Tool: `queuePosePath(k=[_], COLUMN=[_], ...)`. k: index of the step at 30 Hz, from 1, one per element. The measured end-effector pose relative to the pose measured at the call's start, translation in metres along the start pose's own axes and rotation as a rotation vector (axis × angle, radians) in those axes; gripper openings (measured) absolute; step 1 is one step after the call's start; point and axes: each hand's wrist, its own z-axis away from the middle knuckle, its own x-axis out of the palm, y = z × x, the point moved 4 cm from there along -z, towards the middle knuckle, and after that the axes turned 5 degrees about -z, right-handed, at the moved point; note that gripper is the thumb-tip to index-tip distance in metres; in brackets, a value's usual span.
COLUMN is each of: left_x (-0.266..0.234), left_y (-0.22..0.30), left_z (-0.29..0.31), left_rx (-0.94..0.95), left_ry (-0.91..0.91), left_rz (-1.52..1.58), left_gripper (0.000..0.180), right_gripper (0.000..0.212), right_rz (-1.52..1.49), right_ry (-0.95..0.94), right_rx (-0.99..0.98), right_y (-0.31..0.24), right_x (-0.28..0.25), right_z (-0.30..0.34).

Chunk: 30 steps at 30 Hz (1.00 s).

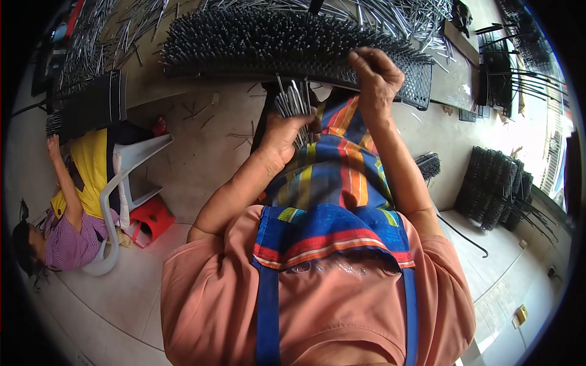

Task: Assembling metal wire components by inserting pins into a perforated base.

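My left hand point(282, 138) is wrapped round a bundle of thin grey metal rods point(293, 100), held upright below the near edge of a long black rack. That perforated rack point(416, 82) is packed with dark rods standing on end, except toward its right end, where bare holes show. Over this right part hovers my right hand point(379, 76), its thumb and fingers pinched together. Whatever may be between those fingertips is too small or hidden to make out.
Loose rods point(397, 21) lie heaped on the table behind the rack. To the left, a co-worker point(76, 235) sits on a grey chair point(108, 226) at another rack point(91, 100), near a red plastic basket point(149, 221). Stacked black racks point(494, 186) stand on the floor at right.
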Motion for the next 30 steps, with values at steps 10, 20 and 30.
queuePosePath(k=[10, 20, 30], left_x=[0.002, -0.013, -0.001], left_y=[-0.020, -0.027, -0.025], left_z=[0.017, -0.023, 0.004], left_rx=[0.025, 0.060, 0.035], left_ry=[-0.155, -0.034, -0.116], left_rz=[-0.090, -0.167, -0.028], left_gripper=[0.018, 0.024, 0.024], right_gripper=[0.010, 0.009, 0.010], right_rz=[0.185, 0.431, 0.370], right_ry=[-0.124, -0.166, -0.158], right_rx=[-0.273, -0.403, -0.376], right_y=[0.010, -0.013, -0.023], right_x=[0.004, 0.011, 0.011], right_z=[-0.015, -0.027, -0.018])
